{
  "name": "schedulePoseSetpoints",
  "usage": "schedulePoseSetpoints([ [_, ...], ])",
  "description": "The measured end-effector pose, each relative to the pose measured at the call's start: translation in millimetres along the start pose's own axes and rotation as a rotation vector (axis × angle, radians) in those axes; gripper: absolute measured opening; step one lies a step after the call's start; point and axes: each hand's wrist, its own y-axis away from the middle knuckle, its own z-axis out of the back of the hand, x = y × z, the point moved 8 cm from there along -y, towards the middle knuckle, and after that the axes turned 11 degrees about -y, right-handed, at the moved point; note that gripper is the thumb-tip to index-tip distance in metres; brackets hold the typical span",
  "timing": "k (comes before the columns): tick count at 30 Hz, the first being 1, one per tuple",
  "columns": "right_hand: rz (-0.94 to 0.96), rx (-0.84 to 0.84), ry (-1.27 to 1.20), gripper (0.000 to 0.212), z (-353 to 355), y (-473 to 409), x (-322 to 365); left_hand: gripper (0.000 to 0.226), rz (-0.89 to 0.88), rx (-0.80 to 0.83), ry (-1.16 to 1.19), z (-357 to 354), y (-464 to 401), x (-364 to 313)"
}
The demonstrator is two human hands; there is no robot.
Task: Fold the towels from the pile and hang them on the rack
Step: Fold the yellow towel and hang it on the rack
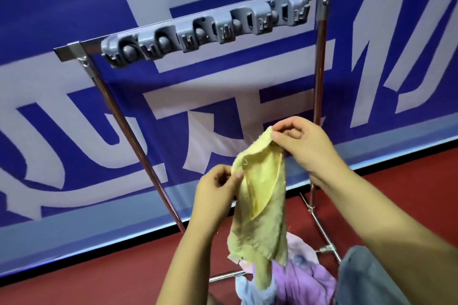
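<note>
Up front, a soft, nubby yellow towel (260, 205) hangs limp between both hands, above a crumpled pile (297, 277) of lilac and pale-blue towels on the red floor (99, 267). The right hand (302, 146) pinches its top corner; the left hand (218, 193) pinches its side edge lower down. Behind stands the shiny metal rack (119, 116) bearing a grey plastic hook strip (205, 30).

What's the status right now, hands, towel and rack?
Left hand and right hand pinch yellow towel, unfolded. Rack bare. Pile waits below. Nothing blocking.
</note>
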Motion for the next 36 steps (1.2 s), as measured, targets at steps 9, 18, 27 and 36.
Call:
schedulePoseSetpoints([
  [9, -0.287, 0.418, 0.170, 0.025, -24.7, 52.4, -84.4, 0.015, 0.105, -0.154, 0.409, 28.6, -17.1, -30.3],
  [18, -0.306, 0.431, 0.418, 0.014, 10.8, 52.8, -135.3, 0.023, -0.007, -0.251, 0.425, 48.5, -20.8, -57.4],
  [27, 0.110, 0.442, 0.783, 0.023, -7.8, 13.3, 10.5, 0.014, 0.010, -0.259, -0.053, 57.7, -26.4, -28.7],
  [36, 0.096, 0.773, 1.141, 0.036, -28.0, 12.7, 51.2, 0.007, 0.217, -0.427, 0.153, 81.1, -26.5, 22.8],
])
